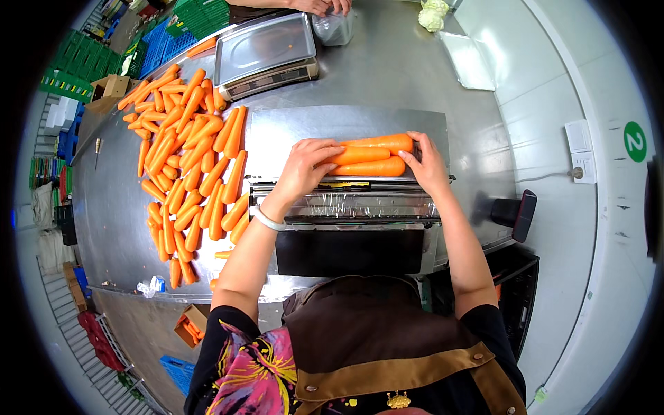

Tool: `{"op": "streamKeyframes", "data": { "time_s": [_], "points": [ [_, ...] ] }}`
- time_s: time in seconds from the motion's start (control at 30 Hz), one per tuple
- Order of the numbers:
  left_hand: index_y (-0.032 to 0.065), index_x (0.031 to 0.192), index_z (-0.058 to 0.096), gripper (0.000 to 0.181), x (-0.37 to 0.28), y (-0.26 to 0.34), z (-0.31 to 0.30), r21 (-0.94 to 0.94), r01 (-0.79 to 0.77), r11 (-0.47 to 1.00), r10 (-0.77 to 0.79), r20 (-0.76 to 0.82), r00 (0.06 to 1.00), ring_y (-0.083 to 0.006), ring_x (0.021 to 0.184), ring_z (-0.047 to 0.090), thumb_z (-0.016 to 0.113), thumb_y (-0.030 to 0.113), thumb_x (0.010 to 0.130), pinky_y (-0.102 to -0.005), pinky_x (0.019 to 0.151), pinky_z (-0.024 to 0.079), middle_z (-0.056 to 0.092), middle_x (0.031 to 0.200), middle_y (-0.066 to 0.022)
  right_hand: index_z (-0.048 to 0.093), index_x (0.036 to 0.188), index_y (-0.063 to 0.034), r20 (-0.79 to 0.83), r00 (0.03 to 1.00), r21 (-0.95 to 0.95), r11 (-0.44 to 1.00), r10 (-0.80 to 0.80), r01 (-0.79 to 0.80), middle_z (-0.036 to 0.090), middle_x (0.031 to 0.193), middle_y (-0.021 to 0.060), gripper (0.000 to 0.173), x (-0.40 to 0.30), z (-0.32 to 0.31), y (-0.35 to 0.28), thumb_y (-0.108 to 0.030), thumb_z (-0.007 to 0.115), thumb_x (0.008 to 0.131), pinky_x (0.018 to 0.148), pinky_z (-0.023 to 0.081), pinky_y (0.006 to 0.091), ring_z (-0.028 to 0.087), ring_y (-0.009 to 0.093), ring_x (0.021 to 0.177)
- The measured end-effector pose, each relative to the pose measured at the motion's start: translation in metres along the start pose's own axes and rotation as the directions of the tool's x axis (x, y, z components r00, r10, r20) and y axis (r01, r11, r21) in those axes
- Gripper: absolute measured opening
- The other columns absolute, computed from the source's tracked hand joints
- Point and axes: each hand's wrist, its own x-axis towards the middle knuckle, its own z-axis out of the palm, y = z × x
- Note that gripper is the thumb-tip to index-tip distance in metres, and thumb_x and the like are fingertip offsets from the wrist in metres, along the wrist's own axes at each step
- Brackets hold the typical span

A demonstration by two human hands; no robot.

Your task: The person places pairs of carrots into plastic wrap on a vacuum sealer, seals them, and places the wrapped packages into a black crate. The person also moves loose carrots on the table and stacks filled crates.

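Three carrots (pixel 369 154) lie side by side on the metal plate of a film wrapping machine (pixel 358 205). My left hand (pixel 310 163) grips their left ends, fingers over the top. At the other end, my right hand (pixel 426 160) has its thumb and fingers on the carrots' thick ends. Clear plastic film (pixel 373 204) lies stretched across the machine's rollers, nearer to me than the carrots. To the left of my left hand, a large heap of loose carrots (pixel 192 155) covers part of the steel table (pixel 114 207).
A weighing scale (pixel 267 54) with a metal pan stands at the back. Behind it, another person's hands (pixel 324 6) hold a plastic bag (pixel 333 27). A cabbage (pixel 433 14) and a white tray (pixel 466 59) lie back right. A screwdriver (pixel 97 150) rests at far left.
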Motion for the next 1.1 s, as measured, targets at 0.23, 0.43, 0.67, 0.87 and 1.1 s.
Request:
{"op": "streamKeyframes", "data": {
  "time_s": [0.23,0.43,0.67,0.87,1.1],
  "points": [
    [0.0016,0.123,0.062,0.032,-0.017,-0.012,0.015,-0.326,0.427,0.843,-0.505,-0.208,0.838,-0.0276,0.103,0.062,0.060,0.012,0.093,-0.0353,0.092,0.048,0.065,0.115,-0.0158,0.040,0.141,-0.0012,-0.067,0.993,0.153,0.984,0.099,-0.088,0.050,0.136,0.0220,0.055,-0.012,0.011,-0.010,-0.031,0.056,0.098,0.108,0.037,0.0420,0.046,0.036,0.129],
    [0.0022,0.128,0.059,0.034,-0.017,-0.004,0.020,-0.469,0.577,0.669,-0.636,0.043,0.771,-0.0158,0.097,0.062,0.056,0.019,0.099,-0.0267,0.086,0.049,0.067,0.110,-0.0090,0.033,0.145,-0.0014,-0.031,0.989,0.107,0.985,0.142,-0.138,0.044,0.142,0.0222,0.059,-0.017,0.001,-0.003,-0.033,0.052,0.099,0.111,0.032,0.0428,0.041,0.037,0.133],
    [0.0012,0.117,0.065,0.029,-0.052,-0.007,-0.017,-0.259,0.609,0.749,-0.649,-0.109,0.752,-0.0157,0.080,0.065,0.064,0.014,0.091,-0.0294,0.075,0.052,0.070,0.103,-0.0109,0.043,0.139,-0.0052,-0.097,0.989,0.046,0.993,0.112,-0.108,0.050,0.135,0.0187,0.055,-0.051,-0.042,-0.004,-0.027,0.063,0.092,0.108,0.036,0.0417,0.049,0.034,0.125],
    [0.0015,0.082,0.073,0.021,-0.116,0.007,-0.009,0.232,0.569,0.789,-0.493,-0.313,0.811,-0.0281,0.074,0.062,0.078,0.022,0.079,-0.0389,0.070,0.048,0.066,0.074,-0.0120,0.071,0.080,-0.0055,-0.173,0.970,-0.522,0.819,0.171,-0.237,0.062,0.086,0.0078,0.025,-0.116,-0.056,-0.002,-0.031,0.073,0.082,0.083,0.042,0.0413,0.055,0.028,0.092],
    [0.0023,0.084,0.058,0.017,-0.098,0.009,-0.024,-0.513,0.709,0.484,-0.680,0.289,0.674,-0.0143,0.071,0.055,0.061,0.016,0.093,-0.0302,0.069,0.045,0.058,0.075,-0.0039,0.058,0.087,-0.0020,0.168,0.920,0.450,0.803,0.355,-0.392,0.055,0.074,0.0018,0.017,-0.123,-0.062,0.040,-0.017,0.058,0.095,0.067,0.041,0.0306,0.051,0.015,0.070]
  ]
}}
